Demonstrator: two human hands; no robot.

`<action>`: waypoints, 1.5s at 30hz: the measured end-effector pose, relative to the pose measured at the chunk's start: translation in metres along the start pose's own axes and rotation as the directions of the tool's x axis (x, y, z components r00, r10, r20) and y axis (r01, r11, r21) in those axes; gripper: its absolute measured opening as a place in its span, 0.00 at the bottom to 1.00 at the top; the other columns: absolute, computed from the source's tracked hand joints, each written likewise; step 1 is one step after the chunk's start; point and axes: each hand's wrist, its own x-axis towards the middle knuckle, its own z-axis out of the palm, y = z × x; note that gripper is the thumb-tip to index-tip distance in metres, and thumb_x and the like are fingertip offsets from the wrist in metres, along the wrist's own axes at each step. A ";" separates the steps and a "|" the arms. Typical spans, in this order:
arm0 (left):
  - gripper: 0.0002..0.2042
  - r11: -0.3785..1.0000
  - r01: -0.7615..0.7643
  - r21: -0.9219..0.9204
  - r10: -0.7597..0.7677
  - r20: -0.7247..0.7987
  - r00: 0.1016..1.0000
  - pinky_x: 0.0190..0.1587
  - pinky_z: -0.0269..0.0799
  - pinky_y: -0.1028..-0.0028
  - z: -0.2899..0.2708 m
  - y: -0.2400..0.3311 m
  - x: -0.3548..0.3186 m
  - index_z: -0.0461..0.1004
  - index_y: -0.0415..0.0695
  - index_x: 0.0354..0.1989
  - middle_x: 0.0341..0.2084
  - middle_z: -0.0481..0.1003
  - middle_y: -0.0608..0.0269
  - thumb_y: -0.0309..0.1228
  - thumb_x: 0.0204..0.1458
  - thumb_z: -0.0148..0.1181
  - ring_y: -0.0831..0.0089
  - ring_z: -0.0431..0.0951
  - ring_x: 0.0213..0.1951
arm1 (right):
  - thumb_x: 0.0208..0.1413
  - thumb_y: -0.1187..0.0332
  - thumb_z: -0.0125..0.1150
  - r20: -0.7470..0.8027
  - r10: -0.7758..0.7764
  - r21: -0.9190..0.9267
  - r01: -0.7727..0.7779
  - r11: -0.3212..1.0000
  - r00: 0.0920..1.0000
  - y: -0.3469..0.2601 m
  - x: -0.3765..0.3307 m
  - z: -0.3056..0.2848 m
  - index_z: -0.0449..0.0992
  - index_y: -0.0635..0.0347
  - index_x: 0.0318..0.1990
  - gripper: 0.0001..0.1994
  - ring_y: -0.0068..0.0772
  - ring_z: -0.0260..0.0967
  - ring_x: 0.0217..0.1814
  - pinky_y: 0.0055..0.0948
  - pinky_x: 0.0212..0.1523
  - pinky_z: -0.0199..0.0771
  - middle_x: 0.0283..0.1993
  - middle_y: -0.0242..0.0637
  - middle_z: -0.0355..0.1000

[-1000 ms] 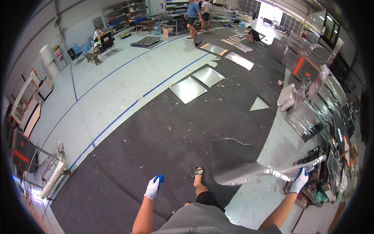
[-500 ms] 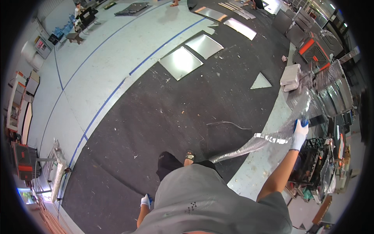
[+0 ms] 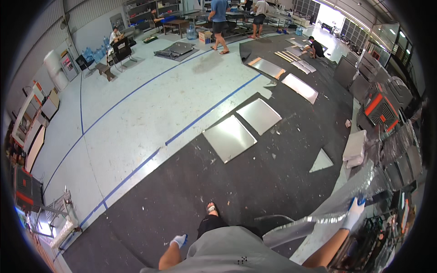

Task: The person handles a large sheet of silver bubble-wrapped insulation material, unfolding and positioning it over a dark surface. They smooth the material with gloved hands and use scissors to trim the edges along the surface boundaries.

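The sheet (image 3: 293, 230) is at your right, partly over the mat (image 3: 255, 186), its long axis running from near your body outward to the right hand (image 3: 353, 214), which is nearer, fingers clamped on it. Left hand's (image 3: 180, 240) fingers: I cannot tell.

Blue lines (image 3: 214, 109) cross the pale floor (image 3: 145, 118) near corrugated walls (image 3: 95, 12).

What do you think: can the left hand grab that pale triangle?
Probably not: the left hand hangs low near the shirt, while the pale triangle lies well ahead, to the right, across the dark mat.
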 end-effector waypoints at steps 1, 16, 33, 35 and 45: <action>0.29 0.991 0.095 0.095 -0.096 0.010 0.995 0.63 0.69 0.63 -0.026 0.032 0.007 0.78 0.41 0.58 0.57 0.78 0.50 0.54 0.65 0.49 0.56 0.75 0.63 | 0.58 0.72 0.63 -0.072 0.031 -0.002 -0.031 1.000 0.997 0.007 -0.003 0.008 0.70 0.67 0.66 0.27 0.44 0.75 0.61 0.38 0.64 0.71 0.61 0.50 0.75; 0.34 0.730 -0.417 0.541 0.635 -0.313 0.706 0.65 0.68 0.61 -0.090 0.517 0.027 0.74 0.41 0.63 0.58 0.76 0.40 0.58 0.61 0.50 0.49 0.75 0.61 | 0.63 0.67 0.63 -0.076 0.208 -0.107 -0.216 0.971 0.975 0.031 0.025 0.140 0.66 0.67 0.70 0.29 0.44 0.73 0.63 0.37 0.65 0.70 0.66 0.49 0.72; 0.32 0.796 -0.128 0.592 0.096 0.085 0.992 0.58 0.71 0.60 0.133 0.605 0.076 0.79 0.45 0.57 0.55 0.79 0.52 0.61 0.60 0.50 0.57 0.76 0.59 | 0.62 0.58 0.68 -0.152 -0.194 -0.311 0.140 0.940 0.969 -0.194 0.297 0.199 0.75 0.72 0.59 0.27 0.53 0.77 0.52 0.43 0.55 0.77 0.54 0.59 0.77; 0.30 0.692 -0.201 0.693 0.402 -0.139 0.905 0.55 0.73 0.60 0.144 0.657 0.106 0.82 0.43 0.49 0.46 0.83 0.54 0.60 0.60 0.51 0.58 0.81 0.51 | 0.61 0.58 0.68 -0.182 -0.160 -0.294 0.101 0.950 0.970 -0.188 0.330 0.211 0.75 0.72 0.59 0.27 0.53 0.77 0.52 0.42 0.55 0.77 0.54 0.58 0.77; 0.30 0.324 -0.584 0.744 0.518 0.377 0.768 0.64 0.68 0.54 0.229 1.044 0.180 0.71 0.46 0.64 0.59 0.75 0.44 0.56 0.63 0.48 0.52 0.75 0.60 | 0.69 0.65 0.58 -0.124 -0.002 -0.035 -0.003 0.999 0.992 -0.155 0.387 0.290 0.65 0.65 0.71 0.26 0.42 0.72 0.64 0.35 0.67 0.69 0.67 0.51 0.71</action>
